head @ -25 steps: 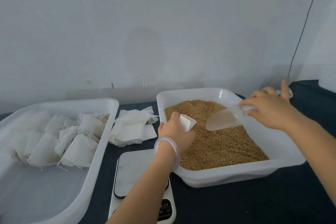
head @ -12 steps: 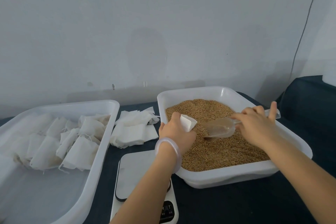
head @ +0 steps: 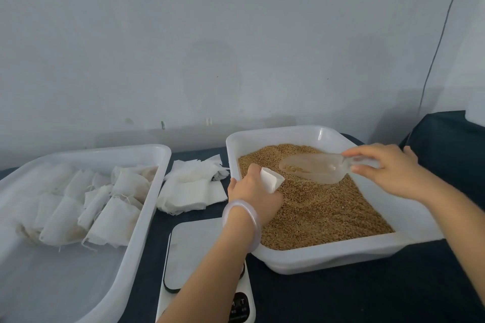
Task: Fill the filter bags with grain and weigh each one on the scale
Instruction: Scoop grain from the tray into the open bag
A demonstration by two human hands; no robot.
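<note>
half-full at best, your scoop (head: pixel 315 168) just left the grain (head: pixel 328 215): your right hand (head: pixel 388 169) grips it beside the filter bag (head: pixel 271 179) your left hand (head: pixel 253 193) holds open over the tray (head: pixel 315 258). pour next.

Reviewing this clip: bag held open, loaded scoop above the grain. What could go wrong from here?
1. The scoop in the right hand has a lip wider than the mouth of the filter bag pinched by the left hand, so grain may miss; it would likely fall back into the grain tray.
2. The left forearm crosses over the scale; leaning on it could upset its zero.
</note>
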